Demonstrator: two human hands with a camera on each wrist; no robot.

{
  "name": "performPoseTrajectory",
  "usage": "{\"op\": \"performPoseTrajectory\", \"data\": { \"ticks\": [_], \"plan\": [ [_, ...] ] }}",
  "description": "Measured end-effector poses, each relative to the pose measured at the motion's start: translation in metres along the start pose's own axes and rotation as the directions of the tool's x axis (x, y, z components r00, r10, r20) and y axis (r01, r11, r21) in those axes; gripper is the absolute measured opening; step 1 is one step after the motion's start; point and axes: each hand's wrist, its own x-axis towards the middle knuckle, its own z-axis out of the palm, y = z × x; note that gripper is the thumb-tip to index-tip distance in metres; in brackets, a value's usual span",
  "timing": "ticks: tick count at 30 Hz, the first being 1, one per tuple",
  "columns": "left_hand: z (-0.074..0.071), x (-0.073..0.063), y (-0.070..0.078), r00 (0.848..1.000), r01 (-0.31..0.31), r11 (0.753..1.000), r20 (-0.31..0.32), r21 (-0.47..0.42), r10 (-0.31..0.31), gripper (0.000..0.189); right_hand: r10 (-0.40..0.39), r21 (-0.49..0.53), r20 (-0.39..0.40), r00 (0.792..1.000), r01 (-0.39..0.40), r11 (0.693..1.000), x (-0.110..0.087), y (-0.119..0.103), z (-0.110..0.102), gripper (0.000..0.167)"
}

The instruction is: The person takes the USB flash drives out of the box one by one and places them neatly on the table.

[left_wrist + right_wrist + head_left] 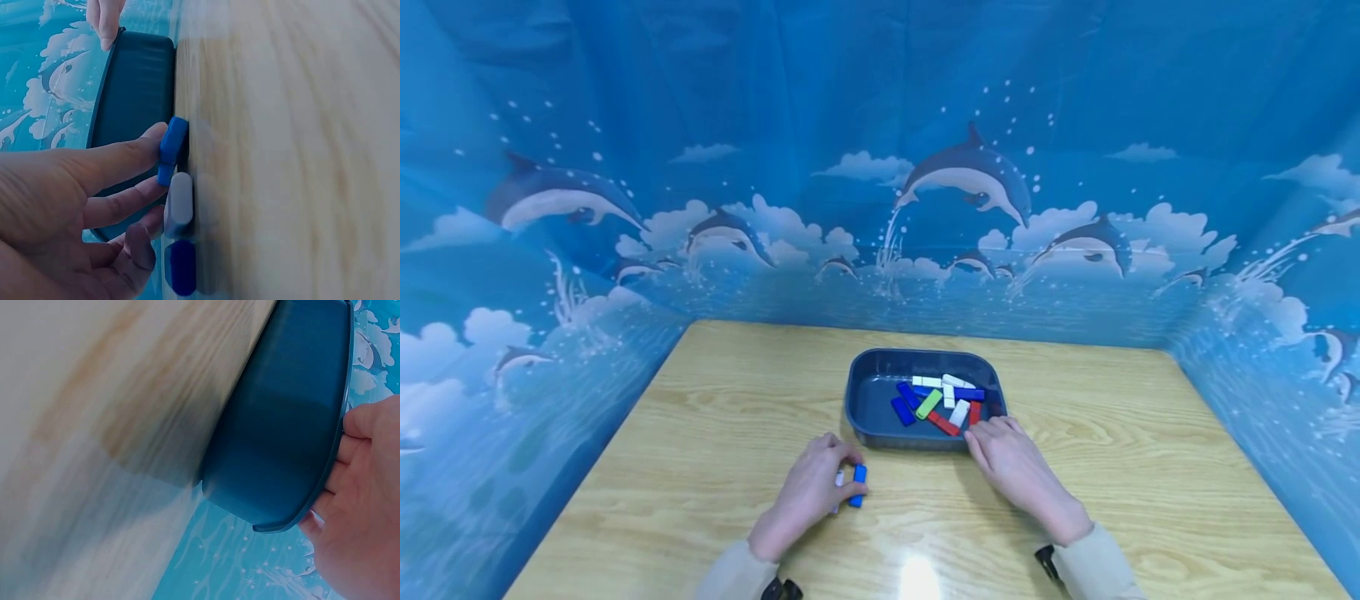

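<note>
My left hand (811,483) pinches a blue USB stick (859,486) between thumb and index finger, low over the table in front of a dark blue-grey tray (868,433). Beside it, under the hand, a white USB stick (180,203) and a dark blue USB stick (182,267) lie on the wood. My right hand (1017,468) grips the tray's near right rim, its fingers bent over the edge; the fingertips are partly hidden. Inside the tray lie several loose sticks, among them a green stick (928,404), a red stick (943,423) and a white stick (959,413).
The wooden table (715,417) reaches out on both sides of the tray. Behind it and at both sides hangs a blue curtain (820,208) printed with dolphins, meeting the table's edges.
</note>
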Motion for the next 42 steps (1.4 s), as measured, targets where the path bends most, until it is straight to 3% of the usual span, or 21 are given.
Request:
{"op": "performPoseTrajectory", "data": {
  "ticks": [8, 12, 18, 25, 33, 39, 42],
  "plan": [
    [-0.003, -0.006, -0.004, 1.0, -0.021, 0.999, -0.016, 0.031, 0.022, 0.037, 0.0, -0.008, -0.01, 1.0, 0.0, 1.0, -0.001, 0.002, 0.0, 0.018],
    [-0.005, -0.006, -0.004, 0.999, 0.005, 1.0, -0.037, 0.005, -0.004, 0.03, -0.003, -0.013, -0.015, 1.0, 0.002, 1.0, -0.001, 0.003, 0.0, 0.019],
    [-0.012, 0.003, -0.005, 0.984, 0.04, 0.994, -0.167, -0.098, -0.056, 0.006, -0.01, -0.016, -0.021, 1.0, 0.01, 1.0, -0.002, 0.004, 0.0, 0.018],
    [-0.018, 0.016, -0.004, 0.959, 0.017, 0.98, -0.272, -0.2, -0.072, 0.004, -0.013, -0.012, -0.013, 1.0, 0.013, 1.0, -0.001, 0.004, 0.0, 0.019],
    [-0.021, 0.039, 0.011, 0.965, 0.024, 0.98, -0.252, -0.195, -0.074, 0.005, -0.026, -0.007, -0.02, 0.999, 0.025, 1.0, -0.001, 0.003, 0.0, 0.018],
    [-0.02, 0.059, 0.029, 0.97, -0.009, 0.986, -0.242, -0.168, -0.032, 0.007, -0.025, -0.005, -0.015, 1.0, 0.024, 1.0, -0.001, 0.001, 0.0, 0.018],
    [-0.018, 0.07, 0.036, 0.978, 0.007, 0.989, -0.206, -0.146, -0.037, 0.008, -0.024, -0.007, -0.013, 1.0, 0.024, 1.0, 0.0, 0.0, 0.0, 0.019]
  ]
}}
